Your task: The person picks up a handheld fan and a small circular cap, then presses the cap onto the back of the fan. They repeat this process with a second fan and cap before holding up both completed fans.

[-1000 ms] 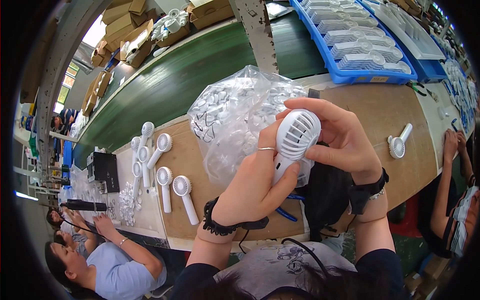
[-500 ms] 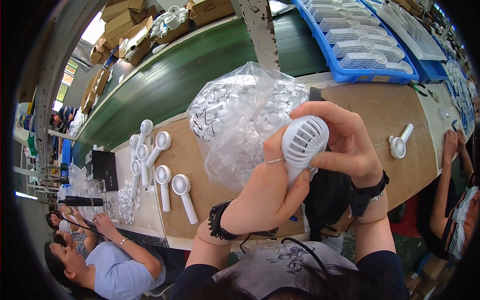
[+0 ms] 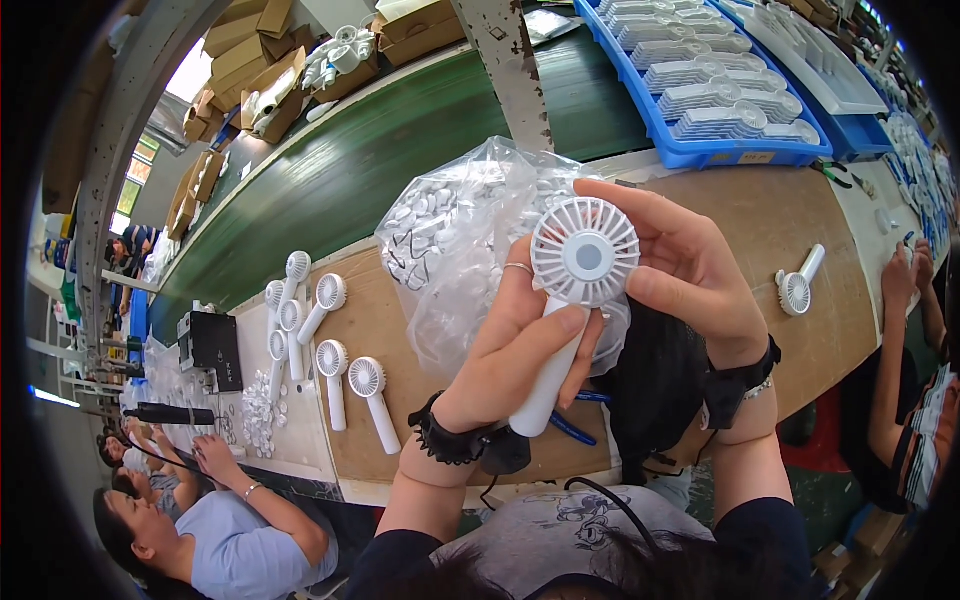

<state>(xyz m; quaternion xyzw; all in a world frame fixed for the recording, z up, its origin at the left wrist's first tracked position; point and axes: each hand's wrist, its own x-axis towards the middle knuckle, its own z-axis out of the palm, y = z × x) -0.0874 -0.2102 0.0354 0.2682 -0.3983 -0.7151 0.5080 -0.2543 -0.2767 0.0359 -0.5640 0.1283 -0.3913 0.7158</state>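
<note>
A white handheld fan [image 3: 549, 385] is held up in front of me, its round grille facing me with a grey disc at the centre. My left hand [image 3: 520, 335] is closed round the fan's neck and upper handle, the thumb lying across it. At the right edge of the fan head is my right hand [image 3: 690, 270], its thumb and index finger curved about the rim. Behind the fan lies a clear plastic bag [image 3: 450, 250] full of small round silvery-white pieces. Blue-handled pliers [image 3: 572, 428] lie below my hands, partly covered.
Several white fans [image 3: 368, 378] lie at the left, beside scattered small discs [image 3: 262, 415] and a black box [image 3: 212, 350]. One more fan [image 3: 797, 290] lies at the right. A blue crate [image 3: 740, 152] of white fan parts stands behind. Co-workers sit on both sides.
The fan has been turned in my hands: its slotted back showed before, and now its front grille and long handle show. My right fingers have loosened and spread a little.
</note>
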